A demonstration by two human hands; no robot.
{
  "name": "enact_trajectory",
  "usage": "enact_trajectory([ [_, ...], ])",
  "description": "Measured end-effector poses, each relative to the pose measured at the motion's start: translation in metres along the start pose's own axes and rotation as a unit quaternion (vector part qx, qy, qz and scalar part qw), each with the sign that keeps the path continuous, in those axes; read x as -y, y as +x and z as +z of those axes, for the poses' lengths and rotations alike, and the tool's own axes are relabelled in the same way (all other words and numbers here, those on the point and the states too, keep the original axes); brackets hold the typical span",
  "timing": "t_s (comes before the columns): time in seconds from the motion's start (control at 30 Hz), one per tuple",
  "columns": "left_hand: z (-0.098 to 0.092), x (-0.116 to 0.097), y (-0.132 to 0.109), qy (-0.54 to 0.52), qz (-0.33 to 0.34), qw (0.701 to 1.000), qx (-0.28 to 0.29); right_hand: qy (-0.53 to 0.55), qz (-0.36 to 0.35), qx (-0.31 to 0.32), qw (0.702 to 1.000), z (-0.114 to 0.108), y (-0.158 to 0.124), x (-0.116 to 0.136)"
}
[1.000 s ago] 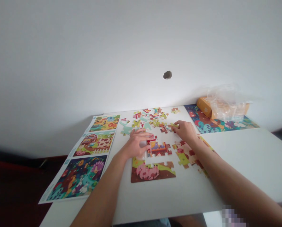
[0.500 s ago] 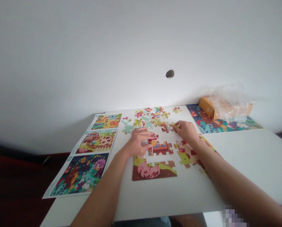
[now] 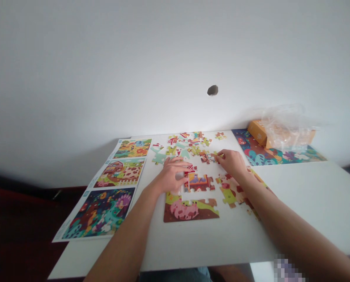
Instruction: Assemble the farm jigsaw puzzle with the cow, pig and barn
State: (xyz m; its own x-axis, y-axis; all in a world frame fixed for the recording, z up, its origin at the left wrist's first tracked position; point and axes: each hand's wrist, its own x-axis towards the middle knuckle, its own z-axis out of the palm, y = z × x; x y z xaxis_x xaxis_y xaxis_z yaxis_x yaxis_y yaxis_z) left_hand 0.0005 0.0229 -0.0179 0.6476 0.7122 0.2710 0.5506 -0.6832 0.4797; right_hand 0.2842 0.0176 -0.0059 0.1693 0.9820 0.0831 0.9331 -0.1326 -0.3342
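Observation:
My left hand [image 3: 172, 176] rests palm down on the white table, its fingertips next to a red barn jigsaw piece [image 3: 190, 170]. Below that hand lies a joined section of jigsaw with a pink pig on brown ground [image 3: 191, 210], and a small joined barn section [image 3: 199, 183] sits just to the right. My right hand [image 3: 231, 162] pinches a small jigsaw piece [image 3: 214, 156] at its fingertips, beside a small cluster of pieces [image 3: 206, 158]. Part of that piece is hidden by my fingers.
Loose pieces lie in a heap [image 3: 186, 145] at the far side of the white table [image 3: 295, 203]. Printed picture sheets [image 3: 100, 212] line the left side, another sheet [image 3: 251, 147] lies far right, and a cardboard box [image 3: 257, 132] sits under a plastic bag [image 3: 286, 127].
The whole view has drifted slightly upward and to the right as my head moved. Both hands stay in nearly the same places on the pieces.

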Motion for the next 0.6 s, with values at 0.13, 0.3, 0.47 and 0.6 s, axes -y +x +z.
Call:
enact_trajectory([
  [0.13, 0.000, -0.001, 0.000, 0.000, 0.000, 1.000, 0.000, -0.006, -0.007, -0.003, 1.000, 0.002, 0.000, -0.001],
  [0.3, 0.000, -0.001, 0.001, 0.003, 0.002, 1.000, 0.000, -0.006, -0.018, -0.019, 1.000, 0.000, -0.002, 0.000],
  [0.47, 0.001, 0.000, 0.001, 0.000, 0.003, 1.000, -0.004, 0.017, -0.124, -0.007, 0.992, -0.004, -0.006, 0.006],
  [0.6, 0.000, -0.001, 0.001, 0.004, 0.001, 1.000, -0.001, 0.032, -0.211, 0.022, 0.977, -0.004, -0.009, 0.009],
])
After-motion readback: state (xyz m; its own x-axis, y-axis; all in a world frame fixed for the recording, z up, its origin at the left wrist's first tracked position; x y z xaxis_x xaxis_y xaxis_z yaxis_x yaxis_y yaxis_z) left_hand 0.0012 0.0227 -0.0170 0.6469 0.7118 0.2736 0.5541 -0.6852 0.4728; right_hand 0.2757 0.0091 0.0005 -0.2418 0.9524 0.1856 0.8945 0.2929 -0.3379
